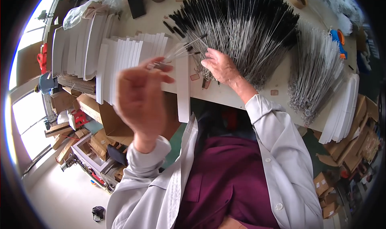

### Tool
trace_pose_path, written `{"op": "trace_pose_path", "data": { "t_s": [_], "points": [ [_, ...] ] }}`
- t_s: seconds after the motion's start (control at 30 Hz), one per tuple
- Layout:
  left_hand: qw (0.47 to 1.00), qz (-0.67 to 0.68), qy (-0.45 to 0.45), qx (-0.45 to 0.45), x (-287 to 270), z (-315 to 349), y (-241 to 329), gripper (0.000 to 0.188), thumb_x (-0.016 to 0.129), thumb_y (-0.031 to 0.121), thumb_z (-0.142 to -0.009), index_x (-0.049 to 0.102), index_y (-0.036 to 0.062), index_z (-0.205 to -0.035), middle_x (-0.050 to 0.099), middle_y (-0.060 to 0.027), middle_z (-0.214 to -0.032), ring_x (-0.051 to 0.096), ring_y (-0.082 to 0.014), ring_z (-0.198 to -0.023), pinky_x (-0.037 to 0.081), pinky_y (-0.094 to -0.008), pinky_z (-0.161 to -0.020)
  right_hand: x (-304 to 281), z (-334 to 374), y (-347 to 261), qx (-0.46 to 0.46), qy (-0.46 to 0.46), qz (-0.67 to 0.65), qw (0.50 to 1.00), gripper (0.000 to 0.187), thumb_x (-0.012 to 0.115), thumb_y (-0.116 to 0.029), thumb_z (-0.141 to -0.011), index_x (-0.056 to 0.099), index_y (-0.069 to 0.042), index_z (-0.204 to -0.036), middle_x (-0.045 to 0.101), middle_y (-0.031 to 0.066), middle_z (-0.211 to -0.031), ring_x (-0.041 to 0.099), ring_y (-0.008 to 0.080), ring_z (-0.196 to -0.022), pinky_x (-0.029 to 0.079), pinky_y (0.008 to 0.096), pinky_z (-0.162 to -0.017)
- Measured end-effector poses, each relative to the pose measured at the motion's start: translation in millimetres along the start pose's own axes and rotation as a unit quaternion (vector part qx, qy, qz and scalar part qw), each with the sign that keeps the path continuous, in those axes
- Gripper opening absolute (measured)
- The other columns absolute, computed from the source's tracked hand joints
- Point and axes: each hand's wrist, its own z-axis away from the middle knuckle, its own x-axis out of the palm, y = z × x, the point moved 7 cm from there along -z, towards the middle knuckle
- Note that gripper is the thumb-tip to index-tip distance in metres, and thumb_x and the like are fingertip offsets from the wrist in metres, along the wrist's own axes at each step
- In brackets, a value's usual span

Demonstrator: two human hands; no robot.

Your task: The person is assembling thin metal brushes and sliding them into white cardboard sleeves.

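Note:
My left hand (142, 94), blurred by motion, is raised over the near left part of the table. Its thumb and fingers are closed on a few thin wire brushes (179, 52), whose dark tips point up and to the right. My right hand (222, 66) is at the lower left edge of a big fanned heap of wire brushes (241, 32) with black bristles and bare metal stems. Its fingers are bent, with a gap between thumb and forefinger, and nothing shows clearly in them. A long narrow white box (183, 88) lies between my hands, its near end jutting over the table edge.
A row of white boxes (134, 50) stands at the left. A second pile of thin wire brushes (315, 68) lies at the right, beside more white boxes (341, 110). Scissors (339, 42), a tape roll (298, 0) and a dark phone (136, 3) lie farther back. Cardboard boxes stand below.

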Motion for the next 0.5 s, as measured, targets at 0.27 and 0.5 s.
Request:
{"op": "trace_pose_path", "data": {
  "t_s": [0.27,0.5],
  "points": [
    [0.996,0.081,-0.010,0.044,-19,-27,49,0.004,0.048,-0.001,-0.099,0.045,-0.0027,-0.096,0.063,-0.0397,-0.118,0.073,-0.0373,-0.097,0.063,-0.0439,-0.075,5,41,-37,0.070,-0.117,-0.140,0.981,0.045,0.063,-0.017,-0.101,0.055,0.008,-0.138,0.067,0.0185,-0.127,0.067,0.0220,-0.117,0.055,0.0342,-0.097],
    [0.951,0.007,-0.244,0.188,61,58,61,0.023,0.065,-0.006,-0.078,0.048,0.0017,-0.092,0.064,-0.0385,-0.118,0.071,-0.0443,-0.101,0.061,-0.0481,-0.085,-7,118,-157,-0.051,-0.161,-0.422,0.890,0.089,0.029,-0.067,-0.104,0.042,0.010,-0.147,0.064,0.0232,-0.129,0.065,0.0298,-0.118,0.052,0.0409,-0.101]
  ]
}}
